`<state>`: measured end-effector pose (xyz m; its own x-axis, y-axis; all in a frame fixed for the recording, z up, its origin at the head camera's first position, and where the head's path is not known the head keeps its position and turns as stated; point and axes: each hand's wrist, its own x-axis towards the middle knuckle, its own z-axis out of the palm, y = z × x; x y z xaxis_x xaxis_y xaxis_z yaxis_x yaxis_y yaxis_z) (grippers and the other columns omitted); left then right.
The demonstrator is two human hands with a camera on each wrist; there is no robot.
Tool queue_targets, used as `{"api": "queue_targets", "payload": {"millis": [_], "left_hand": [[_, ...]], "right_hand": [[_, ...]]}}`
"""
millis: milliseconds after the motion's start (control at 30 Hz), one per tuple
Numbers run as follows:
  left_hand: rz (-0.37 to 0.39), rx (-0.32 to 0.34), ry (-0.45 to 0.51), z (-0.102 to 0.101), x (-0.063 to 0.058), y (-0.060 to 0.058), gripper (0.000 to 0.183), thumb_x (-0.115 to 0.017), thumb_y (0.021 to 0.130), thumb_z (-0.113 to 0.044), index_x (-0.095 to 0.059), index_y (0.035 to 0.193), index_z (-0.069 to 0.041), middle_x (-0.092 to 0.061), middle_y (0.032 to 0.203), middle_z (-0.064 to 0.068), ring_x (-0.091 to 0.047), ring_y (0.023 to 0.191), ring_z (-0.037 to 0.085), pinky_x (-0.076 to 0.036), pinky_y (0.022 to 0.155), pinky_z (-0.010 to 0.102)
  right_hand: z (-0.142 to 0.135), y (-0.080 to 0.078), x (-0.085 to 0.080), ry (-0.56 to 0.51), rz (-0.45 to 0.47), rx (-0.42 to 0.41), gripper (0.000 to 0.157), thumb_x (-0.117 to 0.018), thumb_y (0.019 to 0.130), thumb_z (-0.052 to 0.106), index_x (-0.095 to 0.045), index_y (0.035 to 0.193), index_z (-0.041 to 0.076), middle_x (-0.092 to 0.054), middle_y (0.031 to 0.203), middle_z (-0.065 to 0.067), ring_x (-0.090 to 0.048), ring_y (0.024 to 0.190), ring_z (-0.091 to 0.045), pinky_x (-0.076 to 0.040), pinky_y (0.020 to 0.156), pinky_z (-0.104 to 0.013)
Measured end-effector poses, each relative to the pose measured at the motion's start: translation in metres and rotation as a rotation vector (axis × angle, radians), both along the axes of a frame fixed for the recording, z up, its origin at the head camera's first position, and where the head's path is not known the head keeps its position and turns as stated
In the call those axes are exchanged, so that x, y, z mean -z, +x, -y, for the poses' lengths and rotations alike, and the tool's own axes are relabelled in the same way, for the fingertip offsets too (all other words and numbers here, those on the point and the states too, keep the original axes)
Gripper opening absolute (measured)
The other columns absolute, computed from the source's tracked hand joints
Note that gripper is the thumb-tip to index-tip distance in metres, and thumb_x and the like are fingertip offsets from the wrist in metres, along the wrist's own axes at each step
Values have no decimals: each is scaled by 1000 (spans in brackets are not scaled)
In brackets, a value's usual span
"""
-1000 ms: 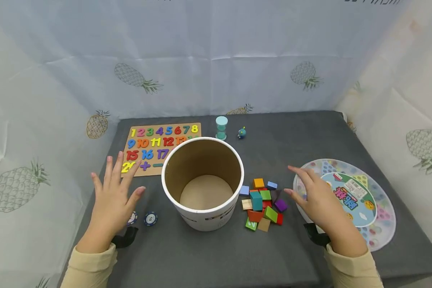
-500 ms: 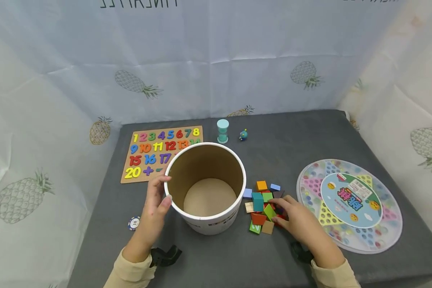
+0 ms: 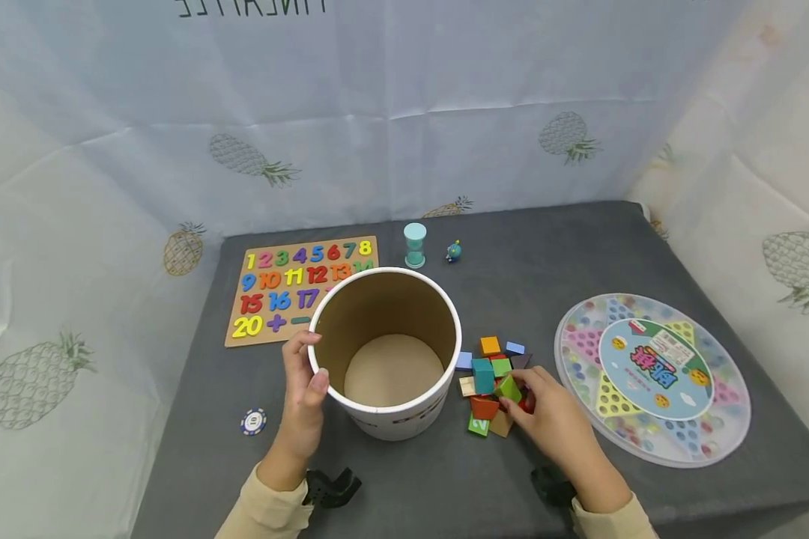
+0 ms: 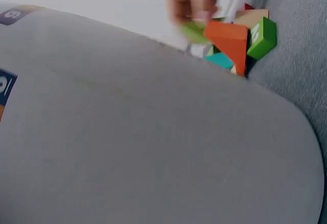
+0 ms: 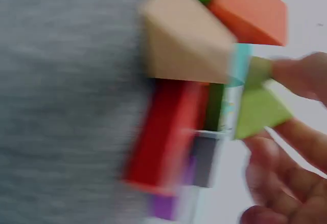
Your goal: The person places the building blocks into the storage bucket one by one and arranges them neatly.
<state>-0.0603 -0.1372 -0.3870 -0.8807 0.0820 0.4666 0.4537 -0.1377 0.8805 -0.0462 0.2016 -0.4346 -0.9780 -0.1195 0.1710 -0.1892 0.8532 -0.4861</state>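
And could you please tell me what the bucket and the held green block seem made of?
The bucket looks like cardboard: matt brown inside, smooth printed white outside. The green block in the right hand looks like painted wood: even colour, near a tan, wood-toned block; plastic remains possible.

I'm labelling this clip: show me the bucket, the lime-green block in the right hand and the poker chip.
Bucket (image 3: 392,424), head view: outer front wall.
Lime-green block (image 5: 259,112), right wrist view: exposed face.
Poker chip (image 3: 253,421), head view: printed centre.
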Motion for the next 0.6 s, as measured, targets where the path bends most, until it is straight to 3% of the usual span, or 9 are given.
{"api": "queue_targets", "payload": {"millis": [167, 300, 367, 467, 600], "left_hand": [[-2, -9, 21, -3, 0, -1, 43, -39, 92, -17, -25, 132, -9, -23, 139, 29, -26, 123, 46, -29, 98, 43], [-8, -19, 25, -5, -1, -3, 44, -38, 90, -16, -25, 131, -9, -23, 140, 29, -24, 123, 49, -30, 98, 44], [-4, -28, 27, -6, -1, -2, 43, -38, 90, -16, -25, 131, -9, -23, 139, 29, -23, 123, 48, -29, 98, 44], [0, -46, 27, -8, 1, -1, 43, -39, 90, -18, -26, 130, -10, -23, 139, 27, -22, 125, 46, -27, 99, 44], [-17, -57, 26, -10, 3, 1, 44, -38, 90, -19, -25, 131, -7, -24, 138, 28, -23, 125, 47, -29, 99, 43]], "right_hand": [[13, -10, -52, -310, -224, 23, 49, -78, 76, 4, -58, 120, 12, -53, 82, -1, -44, 64, -14, -37, 52, -22], [38, -17, -99, -597, -324, -91, 54, -75, 74, -8, -55, 122, 7, -58, 95, -2, -45, 73, -15, -38, 63, -23], [54, -18, -115, -642, -304, -169, 53, -76, 73, -8, -55, 120, 6, -60, 102, -1, -47, 80, -16, -38, 67, -24], [78, -19, -132, -610, -267, -257, 48, -78, 73, -4, -57, 115, 6, -60, 104, 0, -49, 86, -18, -37, 70, -28], [94, -20, -136, -556, -284, -311, 44, -79, 73, -1, -61, 112, 5, -58, 107, -6, -48, 94, -23, -37, 73, -33]]}}
